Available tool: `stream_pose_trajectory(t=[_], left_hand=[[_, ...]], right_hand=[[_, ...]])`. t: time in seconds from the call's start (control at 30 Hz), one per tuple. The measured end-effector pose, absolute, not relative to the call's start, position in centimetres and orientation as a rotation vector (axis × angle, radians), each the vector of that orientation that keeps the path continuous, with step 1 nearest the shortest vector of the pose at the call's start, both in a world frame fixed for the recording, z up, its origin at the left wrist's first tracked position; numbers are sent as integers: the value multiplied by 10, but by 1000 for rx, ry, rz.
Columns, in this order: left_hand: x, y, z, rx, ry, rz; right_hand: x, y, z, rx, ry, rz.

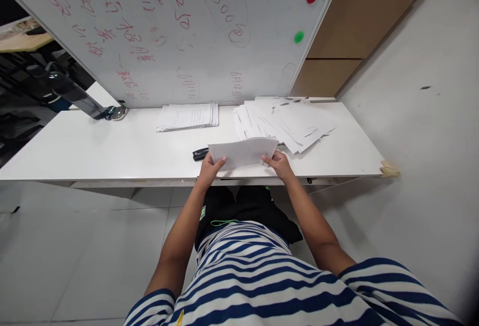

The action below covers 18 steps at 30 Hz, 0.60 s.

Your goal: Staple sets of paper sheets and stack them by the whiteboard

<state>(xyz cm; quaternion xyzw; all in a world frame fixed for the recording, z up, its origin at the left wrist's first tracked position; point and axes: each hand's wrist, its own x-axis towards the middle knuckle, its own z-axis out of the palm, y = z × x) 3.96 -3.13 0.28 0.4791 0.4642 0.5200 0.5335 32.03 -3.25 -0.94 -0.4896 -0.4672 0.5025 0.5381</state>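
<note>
Both hands grip a white sheet of paper (pixel 243 153) by its two ends, tilted up above the front edge of the desk. My left hand (pixel 210 170) is closed on the left end, thumb on the near face. On the right end, my right hand (pixel 280 164) is closed the same way, its fingers partly behind the paper. Whether it is one sheet or several I cannot tell. A black stapler-like object (pixel 200 154) lies just left of the paper, partly hidden behind it. Beyond, a loose spread of papers (pixel 288 121) lies to the right and a neater paper stack (pixel 189 116) to the left.
The white desk (pixel 93 151) stands against a whiteboard (pixel 262 32) with red writing and round red and green magnets. A dark bottle (pixel 75 91) leans at the far left. Cardboard boxes (pixel 344 22) stand behind the whiteboard, near the right wall (pixel 422 131).
</note>
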Motion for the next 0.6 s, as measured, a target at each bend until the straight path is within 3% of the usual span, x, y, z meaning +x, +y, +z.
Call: stream_pose_trajectory(t=[0.6], left_hand=[[50,-37,-3,997,1196,1265]], right_hand=[[291,-48,1,-1199,-1094,1024]])
